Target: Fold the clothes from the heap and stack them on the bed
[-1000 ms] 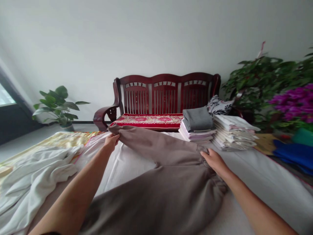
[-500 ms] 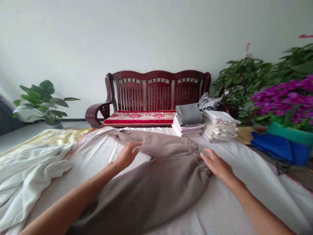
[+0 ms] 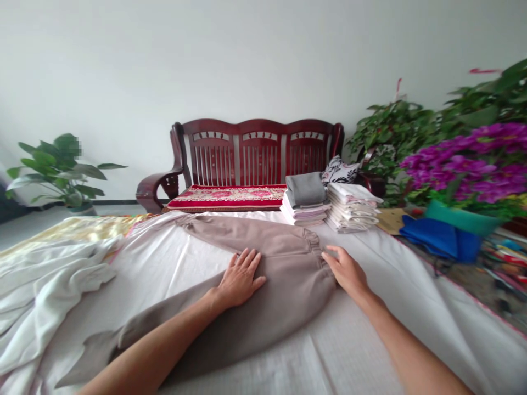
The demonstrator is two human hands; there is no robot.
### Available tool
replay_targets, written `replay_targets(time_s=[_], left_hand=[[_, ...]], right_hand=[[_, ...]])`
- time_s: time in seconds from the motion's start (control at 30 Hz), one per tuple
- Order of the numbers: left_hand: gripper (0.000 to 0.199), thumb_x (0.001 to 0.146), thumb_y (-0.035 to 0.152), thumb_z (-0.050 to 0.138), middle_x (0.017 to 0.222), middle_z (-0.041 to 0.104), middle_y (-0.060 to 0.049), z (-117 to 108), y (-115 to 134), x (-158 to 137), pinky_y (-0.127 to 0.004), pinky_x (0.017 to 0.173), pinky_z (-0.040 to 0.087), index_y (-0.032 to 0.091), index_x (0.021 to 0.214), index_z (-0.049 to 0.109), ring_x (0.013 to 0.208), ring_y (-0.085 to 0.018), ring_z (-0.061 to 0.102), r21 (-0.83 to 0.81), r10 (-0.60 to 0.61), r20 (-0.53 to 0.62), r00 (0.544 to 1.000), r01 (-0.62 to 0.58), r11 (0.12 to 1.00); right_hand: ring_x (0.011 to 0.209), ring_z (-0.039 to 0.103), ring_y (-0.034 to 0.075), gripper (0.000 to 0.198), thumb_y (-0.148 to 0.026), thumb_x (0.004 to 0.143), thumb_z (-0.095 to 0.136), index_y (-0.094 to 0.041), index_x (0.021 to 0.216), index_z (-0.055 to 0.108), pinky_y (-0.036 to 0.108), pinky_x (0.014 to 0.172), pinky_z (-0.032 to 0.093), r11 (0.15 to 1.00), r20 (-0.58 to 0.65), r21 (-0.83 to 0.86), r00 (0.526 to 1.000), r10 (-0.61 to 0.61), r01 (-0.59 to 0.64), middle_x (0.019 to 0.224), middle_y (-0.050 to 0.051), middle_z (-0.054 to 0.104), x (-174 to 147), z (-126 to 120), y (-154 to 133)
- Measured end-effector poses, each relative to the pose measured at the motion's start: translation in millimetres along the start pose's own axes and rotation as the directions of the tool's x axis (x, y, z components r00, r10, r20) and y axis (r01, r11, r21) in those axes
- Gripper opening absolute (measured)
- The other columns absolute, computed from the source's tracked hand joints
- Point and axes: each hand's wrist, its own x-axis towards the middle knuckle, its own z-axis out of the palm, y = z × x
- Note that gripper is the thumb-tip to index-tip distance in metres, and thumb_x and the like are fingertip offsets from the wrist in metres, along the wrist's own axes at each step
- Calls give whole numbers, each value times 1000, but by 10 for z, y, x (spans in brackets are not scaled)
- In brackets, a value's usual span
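A pair of brown-grey trousers (image 3: 284,280) lies spread out on the white cloth, its gathered elastic waistband (image 3: 315,241) towards the right. One leg stretches away to the far left, the other towards the near left, partly under my left forearm. My left hand (image 3: 241,277) rests flat on the trousers near the crotch, fingers spread. At the waistband's right edge is my right hand (image 3: 348,274), thumb and forefinger slightly apart and touching the fabric; its other fingers are partly hidden.
Folded clothes stand in two stacks, one topped with a grey garment (image 3: 305,189), the other whitish (image 3: 353,208). A crumpled white garment (image 3: 53,296) lies at left. Beyond are a wooden bench (image 3: 259,148) and a potted plant (image 3: 61,170); purple flowers (image 3: 465,159) and blue fabric (image 3: 436,236) are at right.
My left hand has come down flat onto the trousers and moved nearer. The near leg now lies flatter and farther left. My right hand stays by the waistband; the view has shifted slightly right.
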Motion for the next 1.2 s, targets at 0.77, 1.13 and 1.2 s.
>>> replay_targets(time_s=[0.77, 1.13, 1.2], left_hand=[[72, 95, 62, 40, 163, 28, -12, -129, 226, -471, -51, 123, 20, 23, 155, 34, 151, -32, 22, -64, 123, 35, 992, -121, 991], [64, 99, 60, 32, 163, 30, -7, -727, -963, -1777, -53, 121, 19, 33, 156, 29, 150, -30, 26, 152, -204, 117, 972, 185, 971], [63, 99, 60, 33, 161, 34, -8, -794, -1118, -1978, -50, 120, 23, 31, 155, 33, 148, -29, 30, 172, -270, 96, 958, 251, 953]], right_hand=[[144, 37, 30, 57, -44, 100, 34, -17, 148, 45, 54, 117, 32, 615, 239, -220, 653, -719, 757, 154, 12, 45, -444, 595, -854], [145, 36, 29, 55, -44, 98, 36, -19, 146, 48, 52, 120, 26, 612, 247, -230, 654, -715, 756, 153, 12, 46, -404, 599, -684], [144, 37, 29, 55, -43, 98, 37, -19, 146, 48, 52, 120, 26, 606, 228, -221, 645, -730, 764, 152, 12, 48, -382, 621, -652]])
